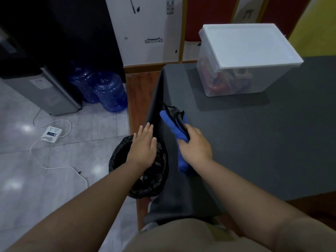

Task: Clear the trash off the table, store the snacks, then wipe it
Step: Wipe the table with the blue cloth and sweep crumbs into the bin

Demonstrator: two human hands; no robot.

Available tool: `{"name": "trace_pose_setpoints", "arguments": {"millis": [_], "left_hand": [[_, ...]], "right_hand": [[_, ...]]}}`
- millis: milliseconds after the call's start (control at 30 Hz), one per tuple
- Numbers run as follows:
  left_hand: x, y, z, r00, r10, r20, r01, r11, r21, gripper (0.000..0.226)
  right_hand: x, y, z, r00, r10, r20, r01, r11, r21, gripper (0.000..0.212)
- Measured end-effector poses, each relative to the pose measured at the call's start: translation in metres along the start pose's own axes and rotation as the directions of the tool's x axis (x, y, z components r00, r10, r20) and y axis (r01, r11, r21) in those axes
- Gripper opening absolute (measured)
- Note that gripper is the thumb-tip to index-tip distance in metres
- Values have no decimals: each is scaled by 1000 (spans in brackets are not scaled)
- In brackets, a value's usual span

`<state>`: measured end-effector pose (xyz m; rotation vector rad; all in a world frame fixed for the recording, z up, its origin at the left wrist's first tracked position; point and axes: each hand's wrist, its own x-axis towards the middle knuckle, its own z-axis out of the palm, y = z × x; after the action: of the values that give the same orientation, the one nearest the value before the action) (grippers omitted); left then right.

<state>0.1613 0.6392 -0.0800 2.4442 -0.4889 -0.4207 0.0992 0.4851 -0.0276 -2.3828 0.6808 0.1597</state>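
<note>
Item, nearest: right hand (pixel 195 144), fingers curled round a blue cloth (pixel 172 124), which is bunched at the table's left edge and hangs partly down past the wrist. The cloth looks soft, light and limp; it likely handles best gathered into a pad under the palm, not pinched by a corner. Item: left hand (pixel 143 148), fingers straight and together, holding nothing, poised above a black-lined trash bin (pixel 118 160) standing on the floor just beside the table. Item: table (pixel 263 142), under a dark grey cover whose edge drapes down the left side. Item, farther: lidded clear storage box (pixel 245 59) at the far end, coloured packets dimly visible inside, probably the stored snacks. Judged stage: wiping.
</note>
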Motion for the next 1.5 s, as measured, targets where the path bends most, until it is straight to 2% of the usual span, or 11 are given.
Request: {"name": "trace_pose_setpoints", "arguments": {"millis": [100, 167, 300, 433, 500, 567, 633, 767, 1000, 1300, 1500], "left_hand": [[-4, -5, -5, 1000, -30, -9, 30, 1000, -2, 51], [-5, -7, -8, 999, -39, -14, 39, 999, -3, 51], [-6, -1, -13, 1000, -1, -25, 0, 999, -39, 51], [-4, 16, -17, 993, 108, -47, -111, 990, -87, 53], [-5, 25, -19, 979, 189, -72, -195, 976, -99, 59], [-9, 31, -20, 954, 289, -81, -295, 952, -76, 61], [-13, 36, -20, 911, 408, -60, -409, 912, -11, 61], [-16, 43, -15, 866, 500, 3, -499, 865, 53, 64], [-5, 23, -18, 918, 397, 21, -397, 914, 89, 68], [-6, 5, -24, 962, 274, 16, -274, 957, 97, 74], [-7, 14, -22, 921, 385, 67, -390, 917, 84, 66]], "right_hand": [[7, -5, -3, 995, 83, 52, -94, 951, 293, 33], [12, -5, -10, 984, 149, 94, -176, 858, 482, 26], [17, -2, -29, 930, 180, 321, -362, 606, 709, 32], [13, -2, -40, 876, 89, 475, -476, 327, 816, 14], [11, -3, -40, 860, 72, 505, -507, 227, 831, 17], [10, -4, -38, 841, 52, 539, -540, 157, 827, 29], [9, -7, -39, 818, 28, 574, -573, 122, 811, 28], [10, -8, -37, 800, -19, 600, -595, 102, 797, 23], [10, -9, -32, 810, 41, 585, -584, 149, 798, 37], [14, -16, -26, 841, 87, 534, -536, 261, 803, 28], [13, -20, -22, 832, 75, 550, -549, 260, 794, 29]]}}
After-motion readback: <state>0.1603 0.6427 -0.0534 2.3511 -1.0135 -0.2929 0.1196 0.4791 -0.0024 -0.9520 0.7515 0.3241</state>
